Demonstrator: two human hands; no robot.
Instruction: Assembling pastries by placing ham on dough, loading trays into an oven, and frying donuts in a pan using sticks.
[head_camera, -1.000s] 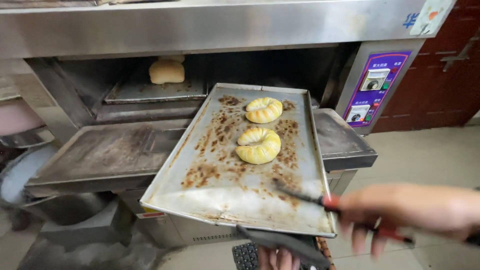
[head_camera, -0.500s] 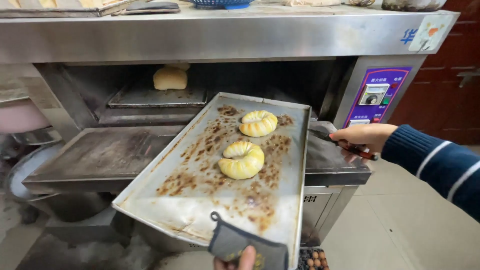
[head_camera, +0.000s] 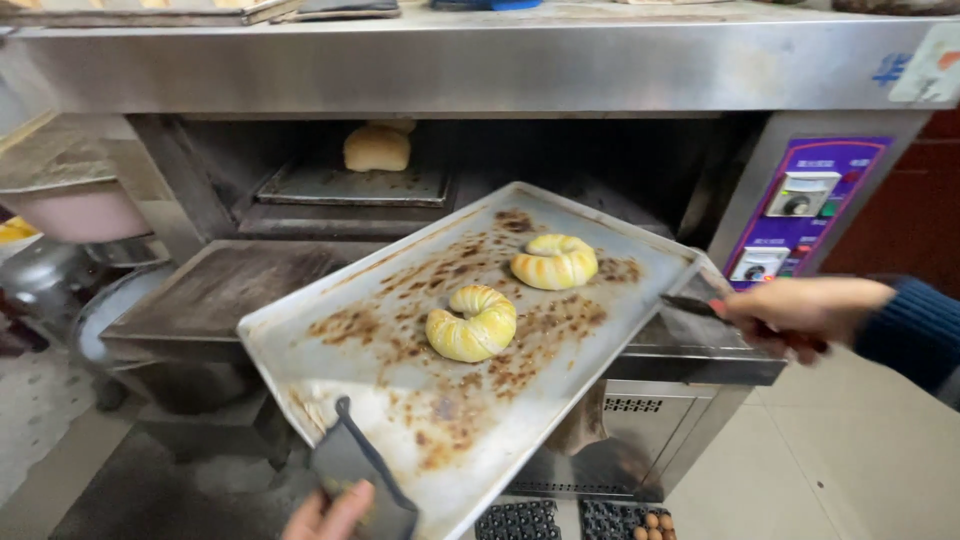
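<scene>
The left hand (head_camera: 328, 512), at the near bottom edge, holds a dark grey cloth pad (head_camera: 362, 478) pinched over the near rim of a scorched metal baking tray (head_camera: 340, 385); its grip is pressed together on pad and tray. The tray is out of the oven (head_camera: 450, 70), tilted, hanging above the open oven door (head_camera: 215, 290). Two golden crescent-shaped pastries (head_camera: 473, 322) lie on it, one near the middle, one farther right, apart from each other. The right hand (head_camera: 800, 312) is closed around a thin dark-handled tool (head_camera: 690, 306) whose tip sits at the tray's right edge.

By the look of it, the tray is already drawn out and most of it is bare; the two pastries are not yet lifted. Another tray with one loaf (head_camera: 377, 148) sits deep inside the oven.

The left hand is mostly cut off by the frame. The tool's handle is hidden in the fist, and its kind is hard to tell. Whether the tip touches the tray is unclear.
</scene>
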